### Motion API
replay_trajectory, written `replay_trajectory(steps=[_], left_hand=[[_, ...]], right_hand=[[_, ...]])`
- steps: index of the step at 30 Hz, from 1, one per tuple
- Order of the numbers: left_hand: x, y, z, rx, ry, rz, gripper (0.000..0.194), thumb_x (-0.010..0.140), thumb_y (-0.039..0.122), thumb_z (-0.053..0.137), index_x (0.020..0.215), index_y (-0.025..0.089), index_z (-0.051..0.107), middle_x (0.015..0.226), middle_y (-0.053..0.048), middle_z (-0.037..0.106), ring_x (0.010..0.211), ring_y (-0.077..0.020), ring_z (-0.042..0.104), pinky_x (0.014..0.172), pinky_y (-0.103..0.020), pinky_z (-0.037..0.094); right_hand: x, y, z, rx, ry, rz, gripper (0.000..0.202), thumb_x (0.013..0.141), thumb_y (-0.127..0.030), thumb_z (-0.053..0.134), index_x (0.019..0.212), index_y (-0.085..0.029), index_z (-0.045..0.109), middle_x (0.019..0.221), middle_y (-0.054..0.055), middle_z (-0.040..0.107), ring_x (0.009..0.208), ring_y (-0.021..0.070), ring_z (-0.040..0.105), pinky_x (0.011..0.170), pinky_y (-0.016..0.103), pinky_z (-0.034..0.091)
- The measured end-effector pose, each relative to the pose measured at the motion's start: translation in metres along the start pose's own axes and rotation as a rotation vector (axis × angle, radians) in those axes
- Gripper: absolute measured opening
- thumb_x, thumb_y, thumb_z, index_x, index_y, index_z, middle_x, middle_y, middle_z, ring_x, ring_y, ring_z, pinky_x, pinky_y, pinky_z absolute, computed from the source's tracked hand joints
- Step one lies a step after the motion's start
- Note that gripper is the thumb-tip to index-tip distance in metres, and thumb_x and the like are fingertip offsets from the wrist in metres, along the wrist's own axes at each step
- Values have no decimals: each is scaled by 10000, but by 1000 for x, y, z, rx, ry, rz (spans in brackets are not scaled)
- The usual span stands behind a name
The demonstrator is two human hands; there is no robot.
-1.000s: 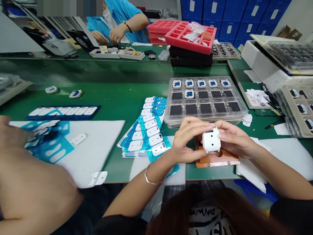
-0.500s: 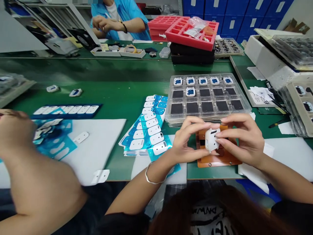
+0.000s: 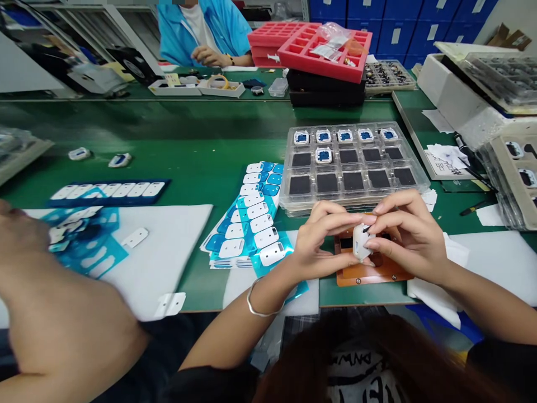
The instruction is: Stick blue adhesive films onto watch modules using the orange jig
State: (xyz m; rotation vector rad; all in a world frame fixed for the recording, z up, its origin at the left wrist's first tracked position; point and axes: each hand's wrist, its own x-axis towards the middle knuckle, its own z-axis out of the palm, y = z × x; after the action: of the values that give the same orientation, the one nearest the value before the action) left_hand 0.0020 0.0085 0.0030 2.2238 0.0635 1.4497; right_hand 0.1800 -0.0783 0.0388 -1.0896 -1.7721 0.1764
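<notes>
A small white watch case (image 3: 360, 242) is held on edge between my two hands, above an orange fixture plate (image 3: 356, 276). My left hand (image 3: 325, 240) grips its top and bottom between fingers and thumb. From the other side, my right hand (image 3: 413, 238) pinches its right edge with thumb and fingertips. Past my hands lies a clear plastic tray (image 3: 285, 193), whose back row and one middle-row cell hold similar white cases with blue faces. To the left, a fanned stack of blue-and-white adhesive sheets (image 3: 251, 215) lies on the table.
A neighbour's arm (image 3: 71, 319) reaches in at far left over a white foam sheet (image 3: 168, 235). Two white cases (image 3: 120, 160) lie at back left. Red trays (image 3: 323, 53) sit on black boxes; another person (image 3: 205, 33) sits opposite. White cloth (image 3: 436, 288) lies at right.
The white case has turned slightly in my fingers, showing more of its side, and my right fingers have shifted on it. Across the table, the other person's hands have lowered. The view has shifted slightly.
</notes>
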Motion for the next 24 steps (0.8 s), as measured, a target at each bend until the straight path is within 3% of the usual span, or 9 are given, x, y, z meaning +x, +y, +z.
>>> replay_trajectory(steps=[6, 11, 13, 16, 20, 22, 24], left_hand=[[0, 1, 2, 15, 16, -8, 633, 766, 383, 820, 1313, 251, 529, 1048, -59, 752, 816, -163, 563, 706, -317, 499], [-2, -3, 0, -122, 82, -117, 629, 738, 391, 835, 1278, 238, 550, 1119, -87, 721, 996, -182, 642, 806, -323, 570], [-2, -5, -2, -203, 100, -184, 639, 750, 432, 818, 1290, 252, 529, 1141, -94, 719, 1075, -211, 663, 876, -362, 581], [-2, -6, -3, -351, 70, -300, 650, 794, 532, 744, 1332, 278, 481, 1166, -109, 719, 1134, -254, 673, 925, -415, 587], [-2, -5, -3, -465, 21, -441, 651, 856, 644, 602, 1379, 287, 453, 1153, -127, 719, 1054, -268, 712, 822, -393, 622], [-2, -4, -2, -506, 4, -476, 641, 878, 663, 550, 1385, 284, 447, 1148, -130, 717, 1008, -257, 727, 764, -356, 627], [-1, -3, -2, -542, -5, -484, 634, 889, 672, 519, 1380, 278, 447, 1148, -131, 715, 1011, -253, 726, 749, -339, 626]], right_hand=[[0, -2, 0, 115, 16, 49, 69, 848, -247, 722, 800, -241, 672, 949, 40, 592, 827, 166, 605, 663, 316, 563], [2, -3, -7, 148, 47, 0, 58, 870, -216, 684, 831, -256, 669, 891, 42, 654, 825, 197, 641, 732, 386, 574], [6, -1, -14, 182, 140, 2, 62, 867, -231, 686, 823, -265, 658, 860, 44, 667, 820, 213, 648, 727, 414, 573], [15, 11, -30, 299, 407, 48, 122, 818, -260, 748, 798, -263, 627, 750, 22, 650, 702, 190, 628, 639, 381, 548], [28, 44, -63, 288, 681, 136, 258, 651, -255, 867, 791, -238, 651, 654, -33, 562, 533, 114, 526, 544, 313, 475], [31, 62, -82, 190, 723, 222, 246, 630, -197, 857, 800, -223, 682, 668, -25, 568, 563, 112, 540, 571, 318, 470], [30, 76, -97, -2, 685, 411, 190, 668, -102, 796, 796, -198, 693, 682, -4, 595, 585, 112, 560, 605, 327, 468]])
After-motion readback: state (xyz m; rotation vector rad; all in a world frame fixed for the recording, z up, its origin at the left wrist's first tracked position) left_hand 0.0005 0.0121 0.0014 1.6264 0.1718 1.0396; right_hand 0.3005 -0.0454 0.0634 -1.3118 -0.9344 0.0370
